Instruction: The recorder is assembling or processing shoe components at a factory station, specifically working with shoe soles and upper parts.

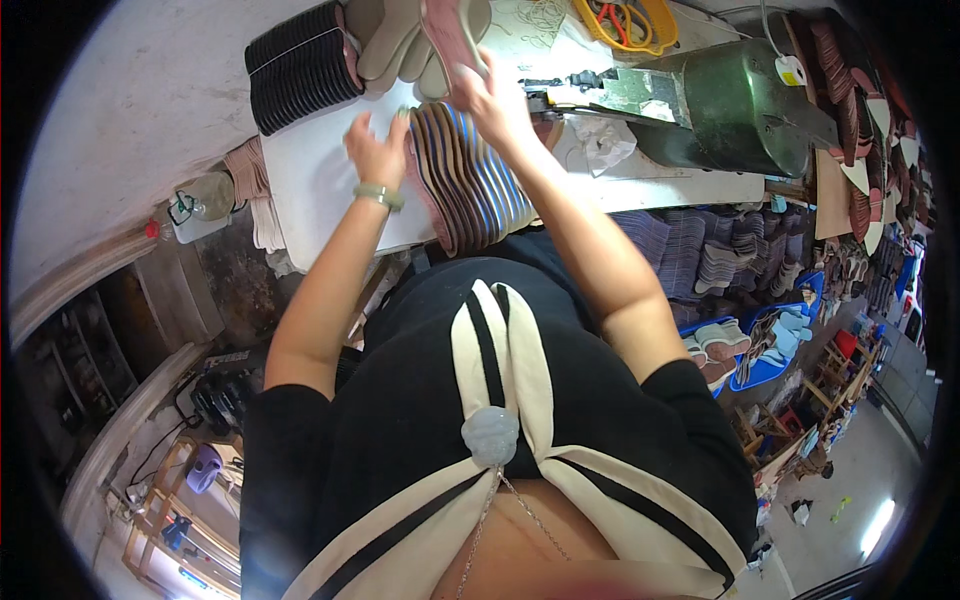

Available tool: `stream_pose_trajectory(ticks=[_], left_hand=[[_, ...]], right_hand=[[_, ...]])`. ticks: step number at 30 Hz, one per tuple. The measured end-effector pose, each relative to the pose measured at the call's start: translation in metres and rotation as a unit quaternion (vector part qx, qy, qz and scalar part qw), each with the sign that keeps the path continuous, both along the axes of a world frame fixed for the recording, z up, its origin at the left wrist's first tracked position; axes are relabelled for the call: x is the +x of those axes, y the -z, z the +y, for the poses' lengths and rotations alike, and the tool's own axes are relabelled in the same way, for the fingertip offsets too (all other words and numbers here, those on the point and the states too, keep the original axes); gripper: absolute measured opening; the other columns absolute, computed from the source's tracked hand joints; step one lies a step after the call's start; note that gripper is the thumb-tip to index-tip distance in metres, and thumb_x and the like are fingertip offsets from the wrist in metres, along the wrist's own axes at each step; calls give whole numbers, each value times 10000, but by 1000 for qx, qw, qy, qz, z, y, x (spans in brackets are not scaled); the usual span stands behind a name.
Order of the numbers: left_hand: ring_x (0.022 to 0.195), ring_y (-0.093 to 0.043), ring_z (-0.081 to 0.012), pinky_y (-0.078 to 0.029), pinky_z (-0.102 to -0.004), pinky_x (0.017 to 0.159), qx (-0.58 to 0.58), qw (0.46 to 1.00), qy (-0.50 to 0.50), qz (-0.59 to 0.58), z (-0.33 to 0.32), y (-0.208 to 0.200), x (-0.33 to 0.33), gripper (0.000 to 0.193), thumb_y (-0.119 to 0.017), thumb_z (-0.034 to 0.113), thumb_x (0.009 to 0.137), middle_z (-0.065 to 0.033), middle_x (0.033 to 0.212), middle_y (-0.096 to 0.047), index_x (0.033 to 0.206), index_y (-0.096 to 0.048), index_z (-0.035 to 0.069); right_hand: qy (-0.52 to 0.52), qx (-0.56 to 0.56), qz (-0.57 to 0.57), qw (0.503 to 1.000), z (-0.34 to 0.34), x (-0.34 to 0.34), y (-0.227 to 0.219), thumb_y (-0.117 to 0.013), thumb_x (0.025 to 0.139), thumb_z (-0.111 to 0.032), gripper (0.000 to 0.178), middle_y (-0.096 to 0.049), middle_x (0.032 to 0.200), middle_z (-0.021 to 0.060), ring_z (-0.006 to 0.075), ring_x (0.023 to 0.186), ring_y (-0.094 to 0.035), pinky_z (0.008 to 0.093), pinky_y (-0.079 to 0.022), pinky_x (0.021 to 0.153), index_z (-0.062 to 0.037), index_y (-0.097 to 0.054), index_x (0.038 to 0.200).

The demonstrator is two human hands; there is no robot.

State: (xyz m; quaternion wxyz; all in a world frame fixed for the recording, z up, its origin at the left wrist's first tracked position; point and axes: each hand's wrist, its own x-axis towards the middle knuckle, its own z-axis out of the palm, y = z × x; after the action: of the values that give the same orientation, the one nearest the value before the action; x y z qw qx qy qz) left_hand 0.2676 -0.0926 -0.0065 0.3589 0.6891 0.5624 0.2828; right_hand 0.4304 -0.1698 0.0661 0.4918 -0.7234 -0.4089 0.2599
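My right hand (490,102) reaches over the white table and grips the near end of a pinkish shoe sole with a pale edge (446,38). The fingers are slightly blurred. Beside it, my left hand (378,150), with a pale bangle at the wrist, has its fingers apart and nothing in them. It is next to a row of brown shoe soles (465,175), stood on edge close to my body, some with blue edges. Beyond the hands lie loose grey-beige soles (392,45), partly covered by the pinkish one. A tied bundle of black soles (300,68) sits to their left.
A green sewing-type machine (740,108) juts over the table's right side, with crumpled white paper (603,143) beside it. A yellow basket (640,22) holding orange-handled tools is at the back. Stacked soles (675,255) and blue bins (765,375) stand right; a plastic jug (203,205) is left.
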Motion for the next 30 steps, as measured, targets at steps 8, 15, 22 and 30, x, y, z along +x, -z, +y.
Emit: stream_pose_trajectory(ticks=[8,15,22,30], left_hand=[[925,-568,-215,-460,-310,788,-334,932,26,-139,-56,19,-51,771,-699,283,804,-162,1165,-500,1360,-256,-15],[905,-527,-139,-447,-299,754,-426,809,44,-404,-67,-20,-42,589,-612,222,877,-52,1046,-495,1348,-300,53],[1006,-592,-202,-474,-368,888,-570,699,201,-382,-54,-62,2,348,-567,151,889,-106,1119,-605,1205,-507,19],[834,-639,-166,-514,-288,766,-511,744,130,-411,-63,-78,54,190,-597,49,846,-99,957,-655,1016,-619,-34]], right_hand=[[-100,-50,-185,976,12,-31,4,-607,826,-307,456,-567,1104,222,371,1007,-562,402,-451,887,-1,-541,1157],[-1,-85,75,994,-78,-55,14,-618,823,-191,266,-641,905,180,267,851,-630,340,-469,771,-24,-586,1029],[2,-99,356,929,-95,-6,-20,-577,878,-176,238,-665,913,-10,77,792,-577,250,-468,737,-14,-641,1041],[9,-83,-266,960,-115,-16,-49,-686,770,-354,542,-597,836,134,308,753,-613,356,-498,697,-42,-547,1191]])
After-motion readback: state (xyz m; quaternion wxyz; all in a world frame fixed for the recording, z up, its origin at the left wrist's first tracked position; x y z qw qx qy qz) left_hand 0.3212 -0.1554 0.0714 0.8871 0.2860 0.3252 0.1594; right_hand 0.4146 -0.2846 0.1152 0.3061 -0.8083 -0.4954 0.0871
